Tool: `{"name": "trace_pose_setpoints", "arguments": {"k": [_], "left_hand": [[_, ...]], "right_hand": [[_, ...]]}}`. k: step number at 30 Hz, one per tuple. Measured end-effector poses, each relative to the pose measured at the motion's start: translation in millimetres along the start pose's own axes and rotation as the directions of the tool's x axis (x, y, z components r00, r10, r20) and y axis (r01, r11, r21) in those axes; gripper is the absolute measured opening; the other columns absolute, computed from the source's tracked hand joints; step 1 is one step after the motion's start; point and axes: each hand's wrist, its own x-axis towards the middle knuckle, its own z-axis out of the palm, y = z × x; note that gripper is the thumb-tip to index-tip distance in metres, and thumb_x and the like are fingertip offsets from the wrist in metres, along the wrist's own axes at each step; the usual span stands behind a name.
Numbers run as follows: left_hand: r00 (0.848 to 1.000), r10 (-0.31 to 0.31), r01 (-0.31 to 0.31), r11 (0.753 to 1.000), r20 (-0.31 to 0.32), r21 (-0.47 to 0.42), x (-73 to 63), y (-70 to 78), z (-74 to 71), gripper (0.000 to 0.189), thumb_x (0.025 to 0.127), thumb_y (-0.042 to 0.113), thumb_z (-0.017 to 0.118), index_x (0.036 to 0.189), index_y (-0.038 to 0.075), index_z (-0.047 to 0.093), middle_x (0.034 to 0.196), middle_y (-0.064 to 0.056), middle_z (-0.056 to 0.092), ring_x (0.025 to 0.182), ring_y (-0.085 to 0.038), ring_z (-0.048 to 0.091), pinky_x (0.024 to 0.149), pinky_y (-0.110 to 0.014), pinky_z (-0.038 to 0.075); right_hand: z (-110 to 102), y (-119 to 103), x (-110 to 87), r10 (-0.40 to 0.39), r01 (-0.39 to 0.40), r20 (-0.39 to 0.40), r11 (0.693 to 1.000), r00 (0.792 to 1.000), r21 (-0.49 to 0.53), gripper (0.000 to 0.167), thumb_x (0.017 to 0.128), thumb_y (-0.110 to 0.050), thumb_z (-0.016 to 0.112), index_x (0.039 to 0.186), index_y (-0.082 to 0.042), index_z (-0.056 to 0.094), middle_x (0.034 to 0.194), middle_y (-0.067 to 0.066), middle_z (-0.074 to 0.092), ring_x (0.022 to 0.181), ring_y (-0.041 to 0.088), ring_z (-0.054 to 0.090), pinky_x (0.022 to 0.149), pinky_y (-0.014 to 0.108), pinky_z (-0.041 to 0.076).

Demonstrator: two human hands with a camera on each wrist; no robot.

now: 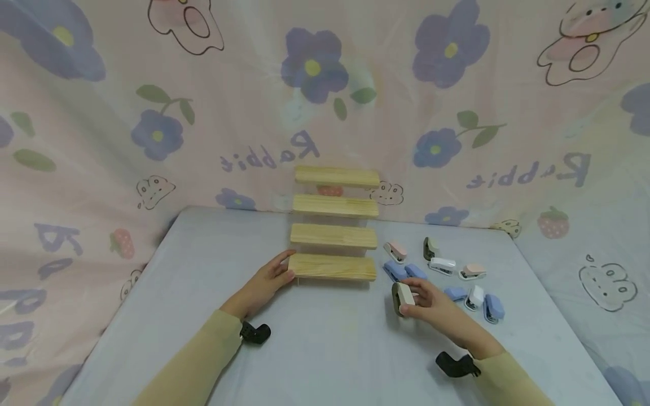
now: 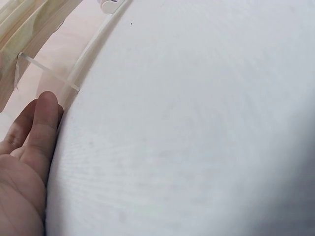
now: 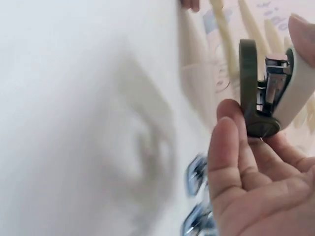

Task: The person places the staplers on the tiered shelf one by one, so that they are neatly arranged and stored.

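In my right hand (image 1: pixel 431 304) I hold a small stapler (image 1: pixel 404 299), cream on one side and dark green on the other, raised off the table. Seen from the right wrist, the stapler (image 3: pixel 251 83) is tilted on end, its metal magazine showing between the two halves, thumb on the cream side and fingers under the green base. My left hand (image 1: pixel 264 285) is at the left end of the lowest wooden shelf (image 1: pixel 332 268) of a four-tier stand, fingertips touching that end. From the left wrist, its fingers (image 2: pixel 45 115) look nearly straight beside a clear support.
Several more staplers lie right of the stand: blue (image 1: pixel 493 308), white (image 1: pixel 442 265), pink (image 1: pixel 472 272) and green-and-cream (image 1: pixel 430 248). The upper shelves (image 1: pixel 335 206) rise toward a printed curtain (image 1: pixel 244 101) behind the white table (image 1: pixel 325 349).
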Motion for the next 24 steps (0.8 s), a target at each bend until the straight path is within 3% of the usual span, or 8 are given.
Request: {"name": "trace_pose_setpoints", "arguments": {"k": [13, 24], "left_hand": [[1.000, 0.016, -0.016, 0.999, 0.004, -0.044, 1.8, -0.4, 1.0, 0.061, 0.098, 0.033, 0.057, 0.151, 0.034, 0.029, 0.146, -0.011, 0.043, 0.128, -0.022, 0.047, 0.109, -0.043, 0.030], [1.000, 0.000, -0.001, 1.000, -0.027, -0.025, -2.8, -0.7, 4.6, 0.062, 0.096, 0.039, 0.058, 0.151, 0.036, 0.030, 0.148, -0.013, 0.040, 0.129, -0.025, 0.047, 0.111, -0.047, 0.026]], "right_hand": [[11.6, -60.2, 20.7, -0.177, 0.179, -0.028, 0.982, 0.984, 0.054, 0.073, 0.085, -0.026, 0.077, 0.142, -0.011, 0.035, 0.139, 0.015, 0.041, 0.114, 0.032, 0.053, 0.086, 0.040, 0.051], [8.5, -95.1, 40.2, -0.247, 0.243, -0.091, 0.969, 0.965, -0.050, 0.078, 0.082, -0.038, 0.078, 0.144, -0.016, 0.035, 0.137, 0.009, 0.046, 0.114, 0.028, 0.054, 0.087, 0.043, 0.050]]}}
